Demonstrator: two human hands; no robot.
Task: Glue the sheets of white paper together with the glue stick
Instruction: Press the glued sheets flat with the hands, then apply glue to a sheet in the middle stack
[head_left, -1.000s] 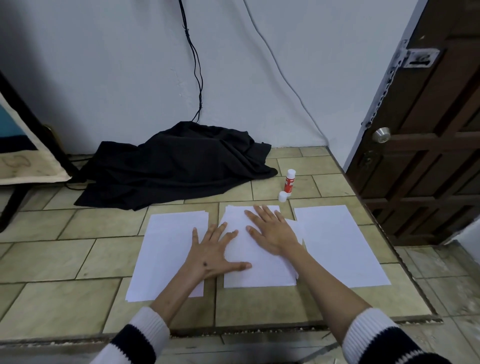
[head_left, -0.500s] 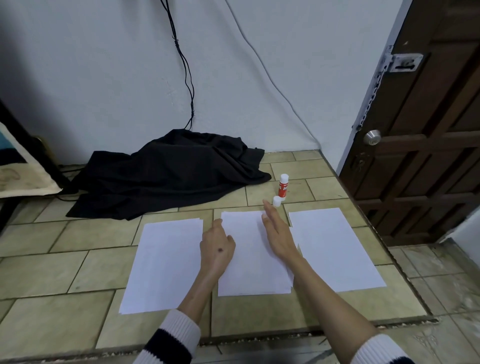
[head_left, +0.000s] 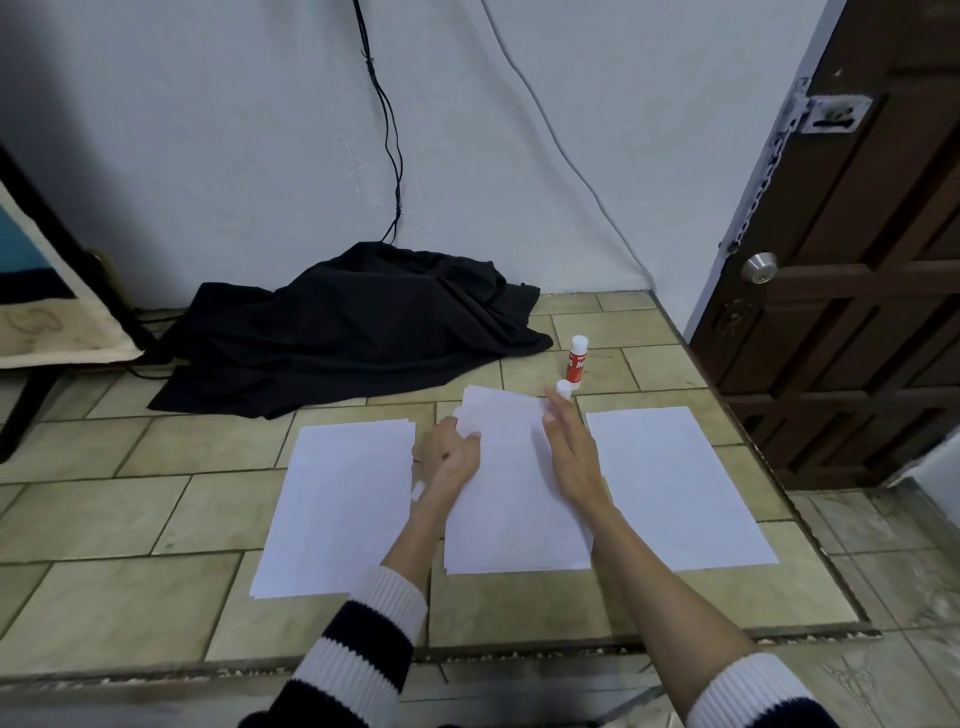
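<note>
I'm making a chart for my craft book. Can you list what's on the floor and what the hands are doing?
papers: three white lots on the tiles, left, middle, right
left hand: pinches the middle lot's left edge
right hand: open, lying on the middle lot's right side
glue stick: upright beyond the papers
cap: off, beside the stick
cloth: black, by the wall

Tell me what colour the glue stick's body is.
Red body with white ends on the glue stick, standing upright; seen in the head view.

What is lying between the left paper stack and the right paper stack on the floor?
The middle stack, with both hands on it: left hand pinching its top-left edge, right hand along its right side. Head view.
</note>
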